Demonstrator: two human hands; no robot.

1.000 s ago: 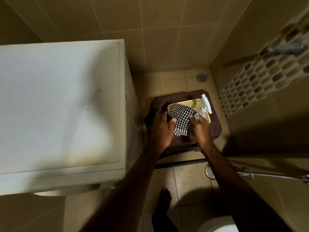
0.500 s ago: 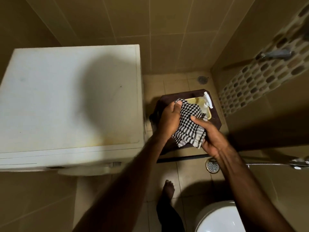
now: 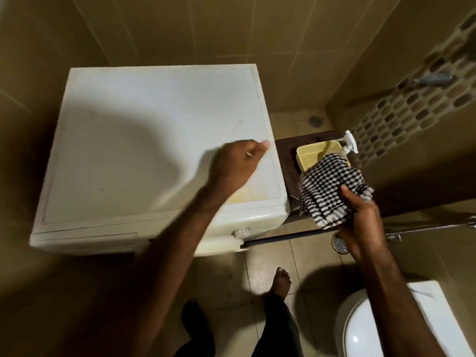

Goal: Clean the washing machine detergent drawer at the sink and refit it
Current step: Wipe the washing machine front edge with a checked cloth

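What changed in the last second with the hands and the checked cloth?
The left hand let go of the checked cloth and moved left over the washing machine. The right hand lifted the cloth off the yellow basket. Basket and spray bottle stayed on the stool.
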